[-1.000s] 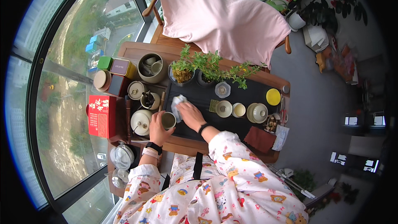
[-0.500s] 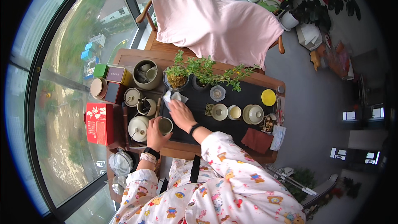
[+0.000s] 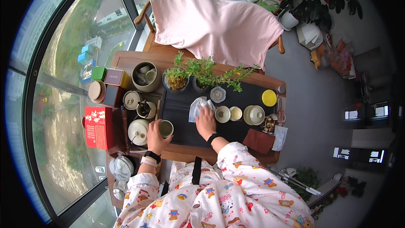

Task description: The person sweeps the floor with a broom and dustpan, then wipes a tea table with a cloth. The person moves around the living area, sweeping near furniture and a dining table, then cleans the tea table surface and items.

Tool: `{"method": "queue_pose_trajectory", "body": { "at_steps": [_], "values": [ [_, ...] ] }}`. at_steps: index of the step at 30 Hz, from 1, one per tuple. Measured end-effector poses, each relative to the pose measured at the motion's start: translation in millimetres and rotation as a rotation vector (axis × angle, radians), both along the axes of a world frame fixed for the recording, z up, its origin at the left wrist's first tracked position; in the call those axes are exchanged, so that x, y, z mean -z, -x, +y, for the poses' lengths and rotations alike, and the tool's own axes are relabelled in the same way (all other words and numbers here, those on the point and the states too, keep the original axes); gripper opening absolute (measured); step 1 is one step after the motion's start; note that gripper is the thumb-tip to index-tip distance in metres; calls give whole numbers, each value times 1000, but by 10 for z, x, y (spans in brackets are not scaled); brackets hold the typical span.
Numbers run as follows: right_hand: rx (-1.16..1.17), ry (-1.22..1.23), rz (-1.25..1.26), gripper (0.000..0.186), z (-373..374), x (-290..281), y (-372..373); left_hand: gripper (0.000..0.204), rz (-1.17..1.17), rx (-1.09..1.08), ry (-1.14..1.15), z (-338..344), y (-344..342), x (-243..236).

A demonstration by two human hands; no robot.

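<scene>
Holding one cup (image 3: pixel 166 128): left hand (image 3: pixel 156 139); touching one white cloth (image 3: pixel 197 106): right hand (image 3: pixel 206 124).

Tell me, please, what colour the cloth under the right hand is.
The cloth looks whitish, faintly blue, in the head view.

The left arm (image 3: pixel 141 192) extended forward from the lower edge, slanting slightly right, and its hand (image 3: pixel 155 138) curled into a C, thumb and fingers parted toward the right in a grip. The right arm (image 3: pixel 251 169) slanted forward and leftward, elbow out; its hand (image 3: pixel 205 124) lay palm down, fingers pointing away, a little farther forward, apart from the left.
</scene>
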State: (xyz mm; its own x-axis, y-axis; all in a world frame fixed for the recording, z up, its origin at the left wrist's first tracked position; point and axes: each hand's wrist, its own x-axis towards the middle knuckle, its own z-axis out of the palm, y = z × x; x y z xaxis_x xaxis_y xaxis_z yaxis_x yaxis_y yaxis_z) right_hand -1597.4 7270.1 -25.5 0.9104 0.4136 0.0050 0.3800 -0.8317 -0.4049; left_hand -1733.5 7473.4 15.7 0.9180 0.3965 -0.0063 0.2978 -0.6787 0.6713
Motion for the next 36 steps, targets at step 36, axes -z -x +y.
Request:
{"method": "queue_pose_trajectory", "body": {
  "at_steps": [36],
  "values": [
    [-234, -132, -18, 35, 50, -95, 160, 98, -78, -5, -69, -97, -454, -1]
  ]
}}
